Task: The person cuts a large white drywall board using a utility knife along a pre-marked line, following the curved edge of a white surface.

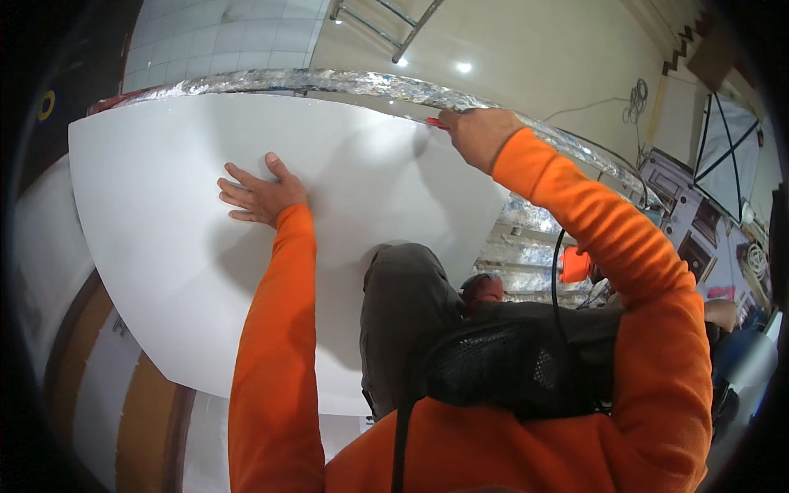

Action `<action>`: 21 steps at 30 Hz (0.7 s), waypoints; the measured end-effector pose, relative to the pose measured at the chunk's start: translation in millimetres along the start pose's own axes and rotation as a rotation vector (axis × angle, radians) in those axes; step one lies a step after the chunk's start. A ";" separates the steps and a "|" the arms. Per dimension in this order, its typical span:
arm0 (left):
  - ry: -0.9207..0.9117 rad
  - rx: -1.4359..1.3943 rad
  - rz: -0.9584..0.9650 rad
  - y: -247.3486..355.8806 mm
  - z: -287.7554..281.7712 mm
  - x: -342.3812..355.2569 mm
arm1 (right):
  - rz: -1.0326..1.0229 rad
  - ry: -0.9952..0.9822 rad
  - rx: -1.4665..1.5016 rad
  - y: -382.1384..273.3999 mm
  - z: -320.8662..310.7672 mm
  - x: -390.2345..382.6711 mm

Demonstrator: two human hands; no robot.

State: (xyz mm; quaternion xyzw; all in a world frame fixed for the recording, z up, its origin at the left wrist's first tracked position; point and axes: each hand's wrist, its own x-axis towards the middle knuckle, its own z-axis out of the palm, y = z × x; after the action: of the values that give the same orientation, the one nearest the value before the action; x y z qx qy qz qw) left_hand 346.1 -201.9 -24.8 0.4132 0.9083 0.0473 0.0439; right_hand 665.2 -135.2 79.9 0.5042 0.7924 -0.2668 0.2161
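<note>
A large white sheet point(156, 222) lies flat below me, its far edge bowed in the picture. My left hand point(267, 195) rests on it, fingers spread and palm down, holding nothing. Out at the far right edge of the sheet, my right hand point(486, 135) is closed around a small red tool point(437, 123). Only its red end shows, so I cannot make out its exact kind. One knee in grey trousers point(403, 304) is on or just over the sheet.
Paint-spattered planks point(526, 218) support the sheet's right side, and a spattered beam point(329, 80) runs along its far edge. Past it, a ladder point(394, 33) is at the top. An orange object point(575, 264) sits right of my knee, near a black cable point(555, 279).
</note>
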 end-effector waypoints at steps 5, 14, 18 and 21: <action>0.036 0.007 0.012 -0.1 3.4 -1.0 | 0.000 0.035 0.003 -7.9 -7.5 3.4; 0.048 0.003 0.014 2.2 -0.5 -2.6 | 0.013 0.017 -0.074 -4.7 -1.6 -16.4; 0.023 -0.017 0.015 2.9 -2.7 -3.9 | 0.021 0.016 -0.068 -7.5 10.2 -12.1; 0.030 -0.015 0.005 1.0 -5.0 -0.5 | 0.050 -0.063 -0.036 -8.0 3.5 -19.0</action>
State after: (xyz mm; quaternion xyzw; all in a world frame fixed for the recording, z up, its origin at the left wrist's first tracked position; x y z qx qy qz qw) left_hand 346.6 -201.8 -19.6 0.4144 0.9075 0.0604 0.0335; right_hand 665.6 -153.2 90.5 0.5112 0.7771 -0.2629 0.2563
